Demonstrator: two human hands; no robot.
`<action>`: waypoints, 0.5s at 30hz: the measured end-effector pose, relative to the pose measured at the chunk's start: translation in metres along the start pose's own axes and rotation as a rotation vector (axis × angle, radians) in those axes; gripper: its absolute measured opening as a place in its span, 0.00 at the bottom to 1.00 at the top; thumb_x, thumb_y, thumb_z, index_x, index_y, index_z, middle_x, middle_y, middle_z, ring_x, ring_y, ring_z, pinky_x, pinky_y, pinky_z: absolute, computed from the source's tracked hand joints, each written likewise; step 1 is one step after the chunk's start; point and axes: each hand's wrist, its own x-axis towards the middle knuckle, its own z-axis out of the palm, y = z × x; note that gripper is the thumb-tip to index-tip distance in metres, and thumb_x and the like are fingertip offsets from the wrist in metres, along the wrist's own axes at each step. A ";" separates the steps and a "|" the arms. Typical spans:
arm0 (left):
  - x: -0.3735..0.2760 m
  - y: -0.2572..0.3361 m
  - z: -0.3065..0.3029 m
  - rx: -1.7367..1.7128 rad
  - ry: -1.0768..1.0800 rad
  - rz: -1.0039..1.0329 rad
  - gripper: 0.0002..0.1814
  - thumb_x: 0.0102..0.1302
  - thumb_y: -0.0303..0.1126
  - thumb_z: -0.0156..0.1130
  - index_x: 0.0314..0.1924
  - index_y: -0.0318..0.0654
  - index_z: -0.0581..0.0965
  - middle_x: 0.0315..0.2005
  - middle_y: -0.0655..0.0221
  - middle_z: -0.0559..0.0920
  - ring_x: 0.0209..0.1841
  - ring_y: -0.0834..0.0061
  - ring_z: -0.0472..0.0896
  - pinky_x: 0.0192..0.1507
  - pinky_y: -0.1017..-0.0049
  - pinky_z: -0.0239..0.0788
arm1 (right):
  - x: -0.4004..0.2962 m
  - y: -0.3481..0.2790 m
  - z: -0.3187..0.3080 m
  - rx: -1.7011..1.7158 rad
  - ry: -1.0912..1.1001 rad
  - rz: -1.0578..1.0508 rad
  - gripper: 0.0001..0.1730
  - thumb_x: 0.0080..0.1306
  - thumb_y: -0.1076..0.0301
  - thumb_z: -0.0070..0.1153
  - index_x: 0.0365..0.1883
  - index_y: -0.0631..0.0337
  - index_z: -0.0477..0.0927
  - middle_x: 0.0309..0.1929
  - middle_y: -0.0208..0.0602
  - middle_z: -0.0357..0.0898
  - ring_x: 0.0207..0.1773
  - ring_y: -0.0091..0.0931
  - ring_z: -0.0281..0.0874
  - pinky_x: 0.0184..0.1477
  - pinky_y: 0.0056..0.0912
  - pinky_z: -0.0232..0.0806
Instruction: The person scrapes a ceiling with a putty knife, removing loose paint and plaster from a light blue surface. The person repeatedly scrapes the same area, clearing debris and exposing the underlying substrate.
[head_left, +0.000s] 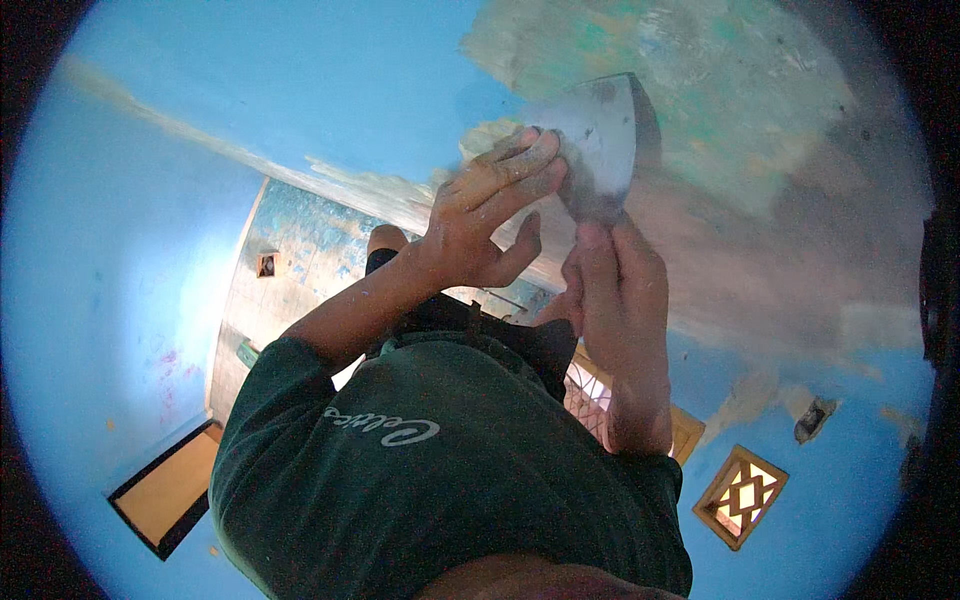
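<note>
My right hand (622, 292) grips the lower end of a wide metal putty knife (600, 139), whose handle is hidden in the fist. The grey blade flares upward and ends in a broad edge, close in front of the wall. My left hand (480, 210) is stretched toward the blade's left side. Its fingertips overlap the blade and look to touch it, while the thumb stands apart below. Behind the blade, the blue paint (360, 75) gives way to a rough patch of bare plaster (735, 112) with greenish and tan stains.
A worn wall (300, 225) with flaking paint bears a small box (267, 264). At lower right are a wooden lattice vent (741, 496) and a recessed box (814, 420) in the blue wall. A dark-edged wooden panel (169, 487) sits at lower left. My dark green shirt (450, 480) fills the bottom.
</note>
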 end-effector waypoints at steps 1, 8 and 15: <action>-0.001 0.004 0.001 -0.016 -0.028 -0.033 0.33 0.53 0.25 0.63 0.64 0.38 0.75 0.66 0.54 0.72 0.70 0.53 0.69 0.68 0.58 0.64 | -0.001 0.000 -0.001 0.001 -0.011 0.012 0.16 0.77 0.66 0.43 0.54 0.67 0.74 0.25 0.43 0.76 0.26 0.25 0.71 0.30 0.35 0.67; 0.002 0.002 -0.003 0.002 -0.003 -0.046 0.31 0.54 0.24 0.62 0.62 0.36 0.76 0.66 0.51 0.72 0.69 0.50 0.69 0.69 0.58 0.62 | 0.005 0.001 0.000 -0.012 -0.004 -0.099 0.14 0.78 0.64 0.43 0.49 0.66 0.74 0.22 0.36 0.72 0.22 0.21 0.68 0.24 0.30 0.62; 0.000 -0.001 -0.008 0.050 0.019 -0.034 0.30 0.53 0.23 0.63 0.60 0.36 0.77 0.65 0.52 0.73 0.68 0.52 0.71 0.68 0.58 0.64 | 0.009 -0.004 0.003 -0.032 -0.033 -0.109 0.13 0.77 0.66 0.44 0.48 0.68 0.74 0.23 0.44 0.74 0.25 0.27 0.71 0.29 0.35 0.64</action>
